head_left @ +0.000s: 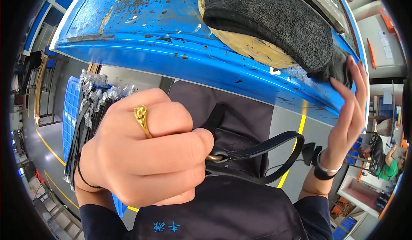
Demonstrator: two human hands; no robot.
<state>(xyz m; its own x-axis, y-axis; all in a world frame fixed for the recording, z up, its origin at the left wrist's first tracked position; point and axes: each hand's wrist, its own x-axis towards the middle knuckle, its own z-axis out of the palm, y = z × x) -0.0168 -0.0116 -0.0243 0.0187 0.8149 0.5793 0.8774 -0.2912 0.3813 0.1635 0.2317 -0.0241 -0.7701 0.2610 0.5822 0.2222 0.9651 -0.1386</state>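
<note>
My left hand (146, 150) is large in the middle of the view, closed in a fist with a gold ring on one finger. Out of the fist comes a black leather strap (296, 156), bent into a loop toward the right, with a brass-coloured metal ring (214, 157) at its base. What lies inside the fist is hidden. At the bench's right end my right hand (349, 100) is open, its fingers stretched and apart. Its fingertips are at a black cloth (341, 70), beside a dark fuzzy pad (270, 19); whether they press on it I cannot tell.
The blue workbench (150, 53) has chipped paint and dark stains. Under the fuzzy pad is a yellowish, worn base (249, 49). To the left, many black straps with clear wrapping (92, 94) hang by a blue plastic crate (71, 115). A person in green (388, 168) is far right.
</note>
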